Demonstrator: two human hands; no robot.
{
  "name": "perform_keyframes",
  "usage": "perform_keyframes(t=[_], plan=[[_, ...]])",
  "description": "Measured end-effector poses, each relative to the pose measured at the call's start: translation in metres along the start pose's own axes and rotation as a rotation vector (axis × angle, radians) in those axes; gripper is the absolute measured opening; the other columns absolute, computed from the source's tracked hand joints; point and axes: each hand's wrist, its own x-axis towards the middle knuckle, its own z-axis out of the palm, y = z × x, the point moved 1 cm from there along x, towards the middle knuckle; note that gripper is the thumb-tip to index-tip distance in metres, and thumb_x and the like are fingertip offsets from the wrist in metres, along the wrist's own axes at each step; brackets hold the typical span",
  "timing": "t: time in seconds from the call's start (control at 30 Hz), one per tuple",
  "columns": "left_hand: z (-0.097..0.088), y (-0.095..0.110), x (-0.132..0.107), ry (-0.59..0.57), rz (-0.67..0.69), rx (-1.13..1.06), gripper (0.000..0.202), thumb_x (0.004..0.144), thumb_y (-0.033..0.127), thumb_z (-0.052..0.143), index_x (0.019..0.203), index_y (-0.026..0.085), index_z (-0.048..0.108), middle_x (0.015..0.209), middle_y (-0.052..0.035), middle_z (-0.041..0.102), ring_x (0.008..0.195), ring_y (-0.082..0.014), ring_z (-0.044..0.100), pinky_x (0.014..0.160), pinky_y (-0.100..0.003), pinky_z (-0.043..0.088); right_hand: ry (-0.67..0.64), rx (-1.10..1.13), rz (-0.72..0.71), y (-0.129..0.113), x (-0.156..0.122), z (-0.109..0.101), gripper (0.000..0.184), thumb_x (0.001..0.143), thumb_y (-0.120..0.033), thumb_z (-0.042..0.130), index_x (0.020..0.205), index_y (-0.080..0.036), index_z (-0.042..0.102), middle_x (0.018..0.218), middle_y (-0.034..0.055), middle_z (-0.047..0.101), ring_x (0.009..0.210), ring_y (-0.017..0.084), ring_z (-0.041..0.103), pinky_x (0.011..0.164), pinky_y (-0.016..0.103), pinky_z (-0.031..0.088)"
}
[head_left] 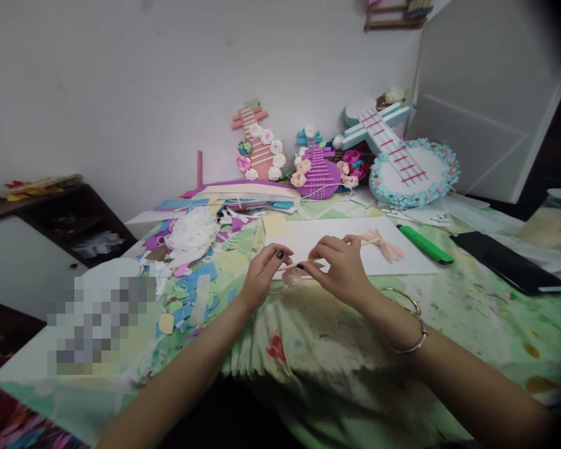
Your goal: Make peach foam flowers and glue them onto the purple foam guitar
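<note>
Both hands are over the front edge of a white board (402, 267). A thin pale stick (368, 242) runs between them, with a pink paper tassel (389, 247) at its right end. My right hand (340, 267) is closed, pinching the stick between thumb and fingers. At the stick's left end my left hand (263, 274) is closed too, its fingertips pinched together. A pale pink crumpled piece (292, 277), perhaps thin paper, hangs just below the stick between the hands. The fingers hide part of the stick.
Decorated paper instruments (414, 171) lean against the wall. White string (192, 236) lies in a heap among paper scraps (196, 293) at left. A green cutter-like tool (424, 244), a black phone (509, 262) and a plastic container (554, 218) are at right.
</note>
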Motion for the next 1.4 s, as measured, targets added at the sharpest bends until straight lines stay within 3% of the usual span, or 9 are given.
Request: perform_keyframes(t=[0.4,0.63,0.87,1.13,1.4], plan=[[-0.001,-0.007,0.001,-0.023,-0.007,0.062,0.021,0.084,0.034,0.052,0.092,0.017,0.061,0.084,-0.0048,0.061,0.082,-0.0183,0.056,0.079,-0.03,0.043,0.012,-0.026,-0.038,-0.002,-0.001,-0.001,0.021,0.084,-0.037,0.058,0.073,-0.019,0.059,0.079,0.0,0.063,0.075,0.014,0.054,0.081,0.035,0.018],[-0.003,-0.003,0.0,-0.039,0.089,0.177,0.015,0.076,0.021,0.058,0.091,0.018,0.06,0.085,-0.0045,0.061,0.084,-0.0187,0.058,0.084,-0.032,0.041,0.018,-0.028,-0.05,-0.001,-0.001,0.0,0.021,0.085,-0.037,0.056,0.075,-0.019,0.06,0.08,0.0006,0.063,0.076,0.014,0.054,0.081,0.036,0.018],[-0.002,0.0,-0.002,-0.023,0.242,0.343,0.009,0.078,0.017,0.052,0.079,0.02,0.061,0.08,-0.0052,0.06,0.085,-0.0204,0.053,0.081,-0.033,0.041,0.005,-0.023,-0.048,-0.001,-0.001,-0.001,0.024,0.087,-0.037,0.053,0.073,-0.018,0.059,0.079,0.0006,0.063,0.075,0.014,0.054,0.082,0.036,0.018],[-0.002,-0.003,-0.001,-0.079,0.326,0.44,0.013,0.082,0.023,0.052,0.085,0.02,0.064,0.078,-0.0057,0.064,0.084,-0.021,0.051,0.082,-0.035,0.038,-0.004,-0.014,-0.052,0.0,-0.002,0.002,0.025,0.087,-0.037,0.052,0.072,-0.018,0.06,0.077,0.0008,0.063,0.074,0.013,0.053,0.081,0.036,0.019],[-0.002,-0.01,0.002,-0.096,0.44,0.401,0.019,0.084,0.02,0.049,0.092,0.019,0.067,0.08,-0.0048,0.068,0.08,-0.0186,0.055,0.082,-0.037,0.04,-0.004,-0.012,-0.062,0.0,-0.002,0.001,0.024,0.086,-0.034,0.054,0.069,-0.017,0.06,0.074,0.0007,0.063,0.071,0.013,0.053,0.079,0.035,0.019]])
